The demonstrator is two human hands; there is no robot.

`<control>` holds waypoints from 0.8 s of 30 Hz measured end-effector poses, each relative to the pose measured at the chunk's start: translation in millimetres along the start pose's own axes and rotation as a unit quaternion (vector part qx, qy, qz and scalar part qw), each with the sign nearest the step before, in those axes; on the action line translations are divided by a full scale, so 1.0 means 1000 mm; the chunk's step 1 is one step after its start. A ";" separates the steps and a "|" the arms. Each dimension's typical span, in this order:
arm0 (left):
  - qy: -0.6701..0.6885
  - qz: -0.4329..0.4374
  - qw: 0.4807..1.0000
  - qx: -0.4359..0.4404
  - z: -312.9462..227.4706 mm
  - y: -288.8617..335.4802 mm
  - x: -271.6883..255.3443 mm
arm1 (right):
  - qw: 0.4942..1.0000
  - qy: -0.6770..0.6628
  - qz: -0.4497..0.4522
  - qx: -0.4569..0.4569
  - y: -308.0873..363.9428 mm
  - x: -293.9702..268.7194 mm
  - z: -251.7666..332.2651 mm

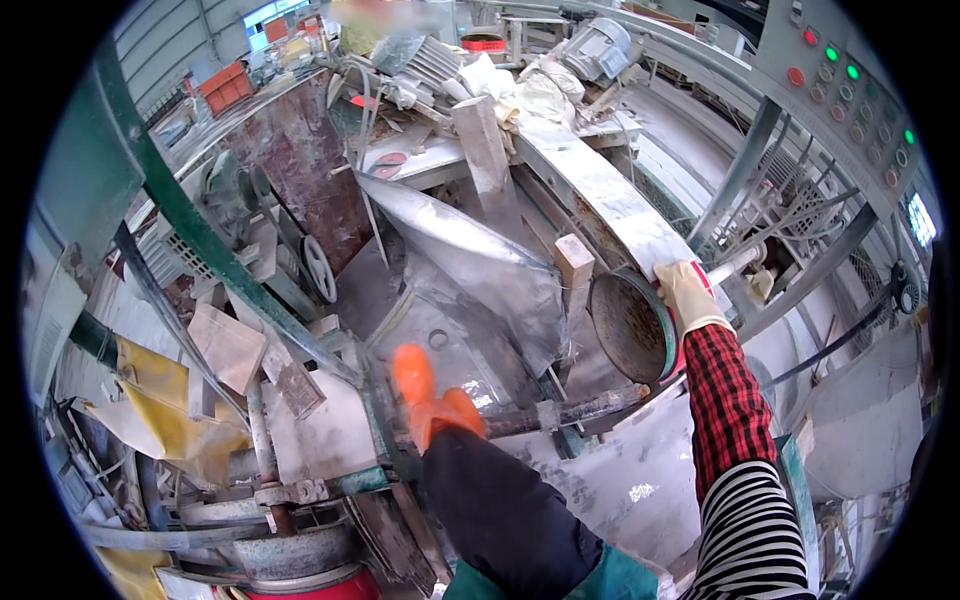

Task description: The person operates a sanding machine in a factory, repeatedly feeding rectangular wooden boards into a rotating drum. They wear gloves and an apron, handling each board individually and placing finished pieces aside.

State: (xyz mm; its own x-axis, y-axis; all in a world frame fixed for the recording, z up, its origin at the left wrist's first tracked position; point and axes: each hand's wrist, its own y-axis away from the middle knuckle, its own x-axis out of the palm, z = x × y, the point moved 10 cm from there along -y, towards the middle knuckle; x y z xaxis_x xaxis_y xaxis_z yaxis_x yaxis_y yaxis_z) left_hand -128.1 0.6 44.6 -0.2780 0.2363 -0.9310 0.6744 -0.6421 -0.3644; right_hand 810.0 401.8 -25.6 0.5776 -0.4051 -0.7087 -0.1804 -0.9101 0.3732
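My right hand [686,293], in a cream glove with a red-checked sleeve, is closed at the upper right rim of a round bucket [630,325]. The bucket is tipped, so its dark, stained inside faces left; its rim is greenish and some red shows on its outer side. Just above the hand ends a long white-topped beam [610,195]. My left hand is out of sight. My leg in dark cloth, with an orange boot [428,395], reaches forward over the wet, pale floor. Left of the bucket stands a wooden post [573,270], beside a bent grey sheet [470,245].
A control panel [840,90] with lit buttons hangs at upper right. A green frame bar [215,250] slopes down the left, near a handwheel [318,268]. Motors [597,50] and boards crowd the far side. A pipe [590,408] crosses low beyond the boot.
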 end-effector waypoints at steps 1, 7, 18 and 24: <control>0.007 -0.012 1.000 0.007 -0.008 0.002 -0.009 | 0.999 -0.035 -0.010 0.008 -0.002 -0.014 0.001; 0.043 -0.079 0.995 0.050 -0.026 0.006 -0.036 | 0.822 -0.538 -0.163 0.085 -0.042 -0.122 0.079; -0.006 0.027 0.998 -0.053 0.022 -0.073 -0.001 | 0.413 -0.824 0.166 -0.351 0.153 -0.304 0.480; -0.057 0.037 0.997 -0.025 0.033 -0.062 0.034 | 0.684 -0.597 0.025 -0.417 0.190 -0.266 0.510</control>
State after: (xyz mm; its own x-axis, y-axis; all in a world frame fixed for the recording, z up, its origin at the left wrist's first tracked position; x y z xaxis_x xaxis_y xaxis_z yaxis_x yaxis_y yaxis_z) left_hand -202.1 24.5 36.5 -0.2997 0.1040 -0.9484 0.7285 -0.6169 -0.2978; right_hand 216.3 291.9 -71.3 -0.5663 -0.6696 -0.4806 0.6290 -0.7279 0.2731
